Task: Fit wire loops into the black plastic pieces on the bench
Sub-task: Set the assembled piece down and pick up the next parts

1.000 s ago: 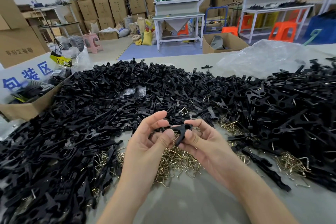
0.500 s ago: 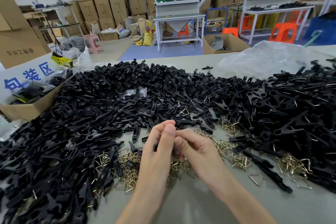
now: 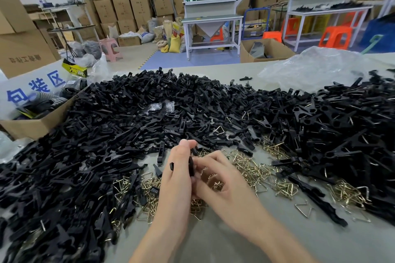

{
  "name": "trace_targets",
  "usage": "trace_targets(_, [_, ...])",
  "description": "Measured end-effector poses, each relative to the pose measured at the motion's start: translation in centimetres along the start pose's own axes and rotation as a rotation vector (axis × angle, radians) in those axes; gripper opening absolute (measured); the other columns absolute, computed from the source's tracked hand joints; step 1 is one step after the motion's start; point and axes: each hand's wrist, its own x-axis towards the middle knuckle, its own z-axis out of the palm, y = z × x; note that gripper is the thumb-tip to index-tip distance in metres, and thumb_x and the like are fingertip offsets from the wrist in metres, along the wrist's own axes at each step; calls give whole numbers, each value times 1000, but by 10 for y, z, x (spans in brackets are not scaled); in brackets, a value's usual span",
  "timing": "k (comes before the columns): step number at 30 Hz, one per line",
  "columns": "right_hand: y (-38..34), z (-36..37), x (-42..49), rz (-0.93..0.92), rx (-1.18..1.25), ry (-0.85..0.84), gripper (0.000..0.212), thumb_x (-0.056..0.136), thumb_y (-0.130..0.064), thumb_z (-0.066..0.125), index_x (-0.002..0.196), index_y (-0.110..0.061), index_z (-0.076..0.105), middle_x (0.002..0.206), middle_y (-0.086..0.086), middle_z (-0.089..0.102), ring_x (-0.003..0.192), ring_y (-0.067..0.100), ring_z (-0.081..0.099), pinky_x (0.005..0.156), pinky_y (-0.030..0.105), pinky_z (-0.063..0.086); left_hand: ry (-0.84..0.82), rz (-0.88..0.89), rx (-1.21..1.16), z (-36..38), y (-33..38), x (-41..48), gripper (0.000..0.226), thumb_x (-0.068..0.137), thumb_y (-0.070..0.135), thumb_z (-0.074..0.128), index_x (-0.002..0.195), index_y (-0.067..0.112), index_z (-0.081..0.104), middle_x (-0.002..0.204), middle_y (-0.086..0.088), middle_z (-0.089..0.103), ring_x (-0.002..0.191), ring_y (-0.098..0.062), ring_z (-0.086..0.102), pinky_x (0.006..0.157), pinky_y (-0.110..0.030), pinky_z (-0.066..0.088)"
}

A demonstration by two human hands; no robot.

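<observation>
A huge heap of black plastic pieces [image 3: 132, 126] covers the grey bench [image 3: 224, 241]. Loose brass-coloured wire loops [image 3: 252, 168] lie scattered near its front middle. My left hand [image 3: 178, 175] stands on edge and grips a black plastic piece [image 3: 190, 165] between thumb and fingers. Pressed against it from the right, my right hand [image 3: 222, 186] has its fingers curled at the same piece. A bit of wire shows under those fingers; whether it is held I cannot tell.
A cardboard box [image 3: 40, 124] with dark items sits at the bench's left edge. A crumpled clear plastic bag [image 3: 316, 66] lies at the back right. Beyond the bench are stacked cartons, white work tables and orange stools.
Both hands sank toward the bench and closed together. The black piece, first held flat between them, now stands upright in my left hand, mostly covered by fingers.
</observation>
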Motion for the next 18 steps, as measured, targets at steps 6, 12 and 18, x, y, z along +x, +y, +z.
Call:
trace_targets(6, [1, -2, 2, 2, -72, 46, 26, 87, -51, 60, 109, -43, 71, 103, -16, 53, 88, 11, 64, 79, 41, 57, -55, -31, -2, 6, 5, -6, 38, 78, 68, 54, 104, 47, 71, 61, 18, 59, 48, 1, 50, 47, -22, 37])
trace_targets(12, [1, -3, 2, -29, -54, 59, 17, 92, -39, 67, 108, -40, 73, 103, -12, 54, 79, 15, 70, 79, 47, 57, -102, -114, -173, 8, 11, -8, 60, 60, 77, 58, 101, 37, 74, 80, 0, 64, 58, -8, 47, 46, -22, 38])
trace_targets(18, [1, -6, 2, -71, -116, 114, 14, 95, -33, 70, 107, -40, 72, 99, -13, 52, 78, 14, 64, 73, 42, 55, -116, -125, -199, 9, 9, -5, 62, 63, 68, 60, 107, 26, 72, 85, -6, 71, 66, -13, 60, 55, -29, 49])
